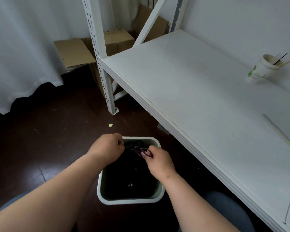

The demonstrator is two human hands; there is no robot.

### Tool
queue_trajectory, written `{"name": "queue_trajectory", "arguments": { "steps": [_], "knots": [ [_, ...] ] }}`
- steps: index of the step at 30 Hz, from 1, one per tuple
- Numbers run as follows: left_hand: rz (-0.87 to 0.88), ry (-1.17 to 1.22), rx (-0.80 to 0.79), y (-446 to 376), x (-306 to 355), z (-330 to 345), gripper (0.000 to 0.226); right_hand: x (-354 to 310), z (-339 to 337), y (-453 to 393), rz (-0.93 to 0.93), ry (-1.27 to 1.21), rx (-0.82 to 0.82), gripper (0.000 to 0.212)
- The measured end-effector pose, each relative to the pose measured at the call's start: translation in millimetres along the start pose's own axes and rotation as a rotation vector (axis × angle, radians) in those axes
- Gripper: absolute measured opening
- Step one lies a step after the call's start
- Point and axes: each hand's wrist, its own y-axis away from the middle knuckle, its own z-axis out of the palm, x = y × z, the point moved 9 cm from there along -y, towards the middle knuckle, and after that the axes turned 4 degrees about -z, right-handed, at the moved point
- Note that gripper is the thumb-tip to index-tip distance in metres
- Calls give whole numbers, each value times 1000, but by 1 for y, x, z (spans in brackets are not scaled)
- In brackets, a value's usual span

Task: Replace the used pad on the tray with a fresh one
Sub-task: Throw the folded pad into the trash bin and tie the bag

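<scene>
Neither the used pad nor the tray can be made out for certain; a flat white sheet [286,131] lies on the shelf at the right edge, up and to the right of the bin, and it may be part of either, though that cannot be told.

The bin [129,199] stands on the dark floor beside the shelf, lined with a black bag [129,174] whose contents are hidden in the dark plastic. Just above the bin's far rim, the left hand [107,148] is curled tight round one end of a purple drawstring [137,150], and the right hand [159,160] pinches a loop of the same string between thumb and fingertips. The string runs taut between them.

This looks like the disposal step: the bag is being tied off, presumably with the old pad inside. The next move likely calls for cinching the knot, then lifting the bag clear of the bin or turning to fetch a fresh pad.

Farther from the bin, on the white shelf [199,97], a paper cup [261,69] holds thin sticks. Beyond the shelf's leg, cardboard boxes [117,41] sit by a white curtain [23,47].
</scene>
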Motion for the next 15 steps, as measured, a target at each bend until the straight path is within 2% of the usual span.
{"name": "queue_trajectory", "arguments": {
  "steps": [10,12,15],
  "knots": [
    [-127,-48,-8,2,-26,12,10,12,-3,1,109,43,-85,38],
    [-135,-13,-15,2,-27,14,10,18,-2,1,144,43,-95,34],
    [-144,148,27,-1,-28,10,21,21,-11,1,146,0,-9,19]
  ]
}}
